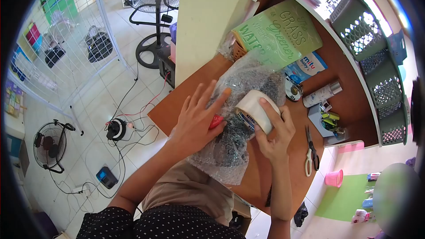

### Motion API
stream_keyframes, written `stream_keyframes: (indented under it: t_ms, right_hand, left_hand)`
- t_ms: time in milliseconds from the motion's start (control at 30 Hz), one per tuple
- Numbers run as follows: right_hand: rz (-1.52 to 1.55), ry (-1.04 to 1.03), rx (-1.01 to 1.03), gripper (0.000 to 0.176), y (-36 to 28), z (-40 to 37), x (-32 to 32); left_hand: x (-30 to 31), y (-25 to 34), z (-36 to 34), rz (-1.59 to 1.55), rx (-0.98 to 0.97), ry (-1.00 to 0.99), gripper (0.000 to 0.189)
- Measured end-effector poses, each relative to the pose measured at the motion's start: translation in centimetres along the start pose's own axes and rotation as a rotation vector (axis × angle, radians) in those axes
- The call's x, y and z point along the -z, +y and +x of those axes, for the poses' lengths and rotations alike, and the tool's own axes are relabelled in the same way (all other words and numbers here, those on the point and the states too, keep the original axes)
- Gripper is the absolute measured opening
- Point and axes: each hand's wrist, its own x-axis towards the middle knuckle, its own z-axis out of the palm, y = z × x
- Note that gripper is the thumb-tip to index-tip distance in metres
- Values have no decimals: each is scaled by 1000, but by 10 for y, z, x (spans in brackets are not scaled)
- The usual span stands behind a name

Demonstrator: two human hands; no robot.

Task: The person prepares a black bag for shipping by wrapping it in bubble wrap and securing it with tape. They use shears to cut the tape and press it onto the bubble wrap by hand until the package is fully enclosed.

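A clear bubble-wrapped bundle with dark contents lies across the desk edge in front of me. My left hand is over its left side, fingers stretched and apart. A small red item shows between that thumb and the index finger; I cannot tell whether the hand grips it. In my right hand is a wide roll of packing tape, pinched between thumb and fingers, just above the wrap. More bubble wrap spreads toward the back of the desk.
Scissors lie on the brown desk at right. Behind are a green printed sign, a blue mitu baby pack, a spray can and green baskets. Fans and cables stand on the tiled floor at left.
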Motion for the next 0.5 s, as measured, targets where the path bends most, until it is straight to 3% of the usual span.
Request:
stream_keyframes:
  t_ms: [33, 100, 133, 167, 233, 300, 333, 367, 400, 433, 500]
  right_hand:
    - [-1, 4, -1, 57, -7, 0, 2]
    - [0, -43, -203, 55, -26, -1, 14]
    - [-7, -39, -206, 55, -35, -2, 18]
    - [103, -55, -326, 59, -44, -4, 21]
    - [199, -57, -462, 65, -62, -13, 25]
    - [580, 8, -758, 78, -75, -18, 25]
    - [567, 37, -763, 78, -82, -19, 26]
    - [775, 142, -779, 81, -91, -21, 26]
    - [982, 251, -787, 83, -96, -22, 28]
    - [971, 287, -797, 83, -93, -25, 36]
    - [453, -91, -634, 74, -82, -32, 62]
  left_hand:
    - [3, -2, 4, -30, -70, -69, 75]
    - [9, -9, 19, -62, -144, -137, 72]
    - [11, -14, 31, -11, -270, -195, 71]
    - [11, -15, 37, 37, -399, -256, 71]
    - [9, -4, 40, 75, -419, -245, 69]
    - [10, 17, 38, 119, -462, -220, 68]
    - [7, 38, 14, -493, -224, -48, 60]
    - [4, 56, -7, -1090, 54, 111, 53]
    - [-2, 71, -19, -1097, 42, 78, 53]
    - [-8, 86, -29, -1000, 30, 87, 50]
    - [-19, 94, -36, -906, 11, 64, 47]
